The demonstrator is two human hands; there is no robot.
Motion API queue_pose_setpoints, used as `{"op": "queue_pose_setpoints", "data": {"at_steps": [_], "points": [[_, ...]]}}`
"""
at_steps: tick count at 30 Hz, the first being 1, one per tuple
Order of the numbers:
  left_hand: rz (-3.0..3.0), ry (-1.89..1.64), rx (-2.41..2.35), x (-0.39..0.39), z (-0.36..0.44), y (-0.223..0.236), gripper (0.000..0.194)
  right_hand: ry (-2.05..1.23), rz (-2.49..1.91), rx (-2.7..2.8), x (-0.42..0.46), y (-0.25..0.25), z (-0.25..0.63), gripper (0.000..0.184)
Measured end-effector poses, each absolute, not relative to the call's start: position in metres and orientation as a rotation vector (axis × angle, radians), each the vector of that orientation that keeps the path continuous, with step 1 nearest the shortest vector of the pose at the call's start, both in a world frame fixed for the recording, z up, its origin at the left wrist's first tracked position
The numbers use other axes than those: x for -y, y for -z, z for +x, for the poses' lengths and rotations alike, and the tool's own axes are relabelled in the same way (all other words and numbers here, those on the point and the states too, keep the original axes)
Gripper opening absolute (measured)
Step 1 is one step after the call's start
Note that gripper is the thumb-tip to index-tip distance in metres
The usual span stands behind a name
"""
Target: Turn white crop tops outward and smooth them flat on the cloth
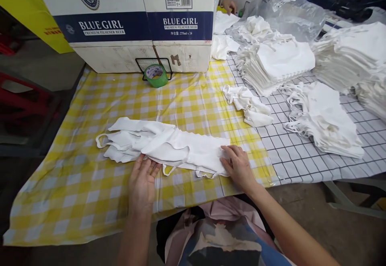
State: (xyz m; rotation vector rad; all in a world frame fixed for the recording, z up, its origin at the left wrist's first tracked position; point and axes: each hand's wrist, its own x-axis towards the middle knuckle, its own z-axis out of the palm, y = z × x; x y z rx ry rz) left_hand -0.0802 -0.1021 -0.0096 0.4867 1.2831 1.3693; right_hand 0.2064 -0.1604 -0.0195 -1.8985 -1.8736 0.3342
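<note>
Left hand (144, 177) is touching white fabric (203, 149) near front edge of tabletop (75, 193); right hand (239, 167) is resting on fabric's right end. Green tape roll (159, 82) is sitting by carton (181, 55) toward far edge, white stack (285, 59) is lying toward right.

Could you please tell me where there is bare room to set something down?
The yellow-and-white checked tablecloth looks bare between the round green tape roll and the crumpled white fabric, and left of that fabric. The white, black-lined tablecloth is crowded with white fabric stacks.
</note>
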Motion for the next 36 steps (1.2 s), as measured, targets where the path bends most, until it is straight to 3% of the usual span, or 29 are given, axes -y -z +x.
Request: {"op": "queue_pose_setpoints", "data": {"at_steps": [4, 8, 14, 19, 28, 32, 36], "points": [[0.840, -1.420, -1.551, 0.112, -0.083, 0.012, 0.044, -0.384, -1.924, 1.837, 0.163, 0.019, 0.206, 0.028], [1.431, -1.178, -1.851, 0.123, -0.084, 0.009, 0.026, -0.435, -1.922, 1.740, 0.165, 0.019, 0.208, 0.024], [2.222, -0.687, -1.635, 0.127, -0.075, 0.008, 0.010, -0.509, -1.874, 1.546, 0.167, 0.013, 0.213, 0.025], [2.060, -0.672, -1.528, 0.115, -0.071, -0.003, 0.013, -0.479, -1.726, 1.512, 0.152, -0.001, 0.206, 0.028], [1.458, -0.648, -1.323, 0.103, -0.091, -0.015, 0.018, -0.822, -1.259, 2.010, 0.096, -0.024, 0.119, 0.051], [1.322, -0.698, -1.285, 0.104, -0.100, -0.015, 0.017, -0.741, -1.392, 2.160, 0.071, -0.008, 0.098, 0.026], [1.314, -0.716, -1.346, 0.106, -0.116, -0.005, 0.018, -0.707, -1.488, 1.945, 0.056, 0.001, 0.104, 0.022]]}}
